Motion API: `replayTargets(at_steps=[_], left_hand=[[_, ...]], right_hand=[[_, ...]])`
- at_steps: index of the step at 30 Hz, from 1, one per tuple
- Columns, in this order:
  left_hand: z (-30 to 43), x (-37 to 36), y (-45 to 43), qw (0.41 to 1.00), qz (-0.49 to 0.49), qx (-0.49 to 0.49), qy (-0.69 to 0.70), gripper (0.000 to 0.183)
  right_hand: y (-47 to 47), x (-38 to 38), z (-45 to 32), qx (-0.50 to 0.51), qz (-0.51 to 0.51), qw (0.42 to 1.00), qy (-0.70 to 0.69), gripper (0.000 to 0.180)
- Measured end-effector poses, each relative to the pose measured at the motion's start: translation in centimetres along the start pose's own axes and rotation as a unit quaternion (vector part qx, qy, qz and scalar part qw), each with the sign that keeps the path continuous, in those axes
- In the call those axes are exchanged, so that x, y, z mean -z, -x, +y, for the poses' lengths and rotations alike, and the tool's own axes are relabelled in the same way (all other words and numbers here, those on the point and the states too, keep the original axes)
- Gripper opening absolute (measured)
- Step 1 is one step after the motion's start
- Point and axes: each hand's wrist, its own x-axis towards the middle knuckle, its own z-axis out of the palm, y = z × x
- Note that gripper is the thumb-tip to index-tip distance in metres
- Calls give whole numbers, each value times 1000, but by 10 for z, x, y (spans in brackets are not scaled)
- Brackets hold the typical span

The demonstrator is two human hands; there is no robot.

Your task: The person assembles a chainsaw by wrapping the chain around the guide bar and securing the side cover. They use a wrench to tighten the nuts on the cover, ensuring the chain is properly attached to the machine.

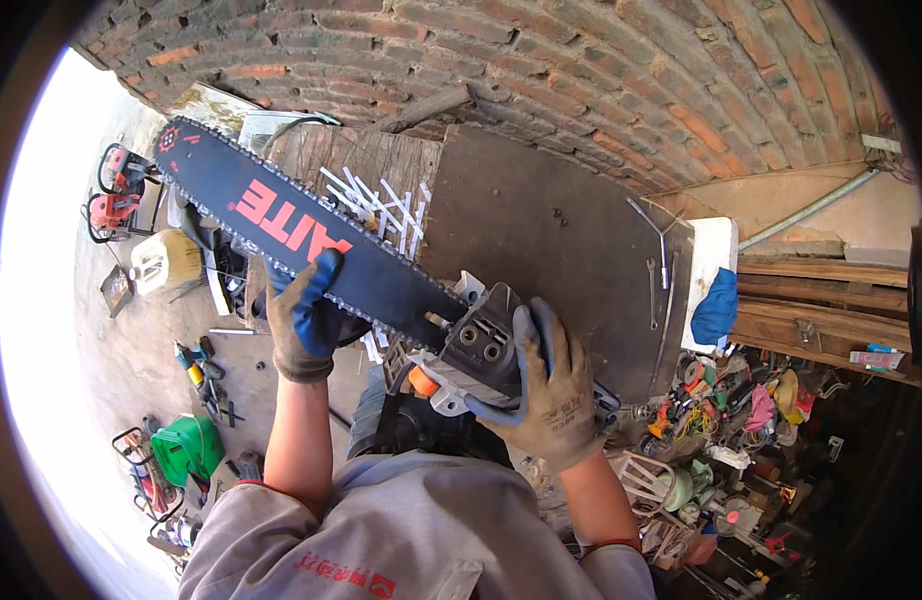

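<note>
A chainsaw lies across my view, its black guide bar (281, 214) pointing to the upper left with the saw chain (390, 330) around its edge. My left hand (303, 315), in a tan and blue work glove, grips the lower edge of the bar near its middle, with the thumb on the bar's face. Gloved the same way, my right hand (543, 390) clasps the chainsaw's dark side cover (487, 341), where two nuts show. An orange part (423, 381) sits at the body's lower left. The rest of the body is partly hidden by my right hand.
A dark-topped workbench (528, 217) stands against a brick wall (506, 60). It bears a combination wrench (652, 292), a T-shaped tool (662, 247) and white strips (371, 199). A yellowish jerrycan (168, 261), a green container (187, 450) and chainsaws are on the floor at left; piled parts lie at right.
</note>
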Motion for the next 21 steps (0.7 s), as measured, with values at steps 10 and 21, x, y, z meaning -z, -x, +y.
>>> replayTargets(at_steps=[10, 21], left_hand=[[-13, 15, -2, 999, -12, -11, -47, 32], [-11, 17, -6, 1000, 0, 17, 1, 35]], right_hand=[[-1, 4, -1, 9, -34, 999, 16, 108], [-2, 2, 8, 38, -40, 998, 26, 102]])
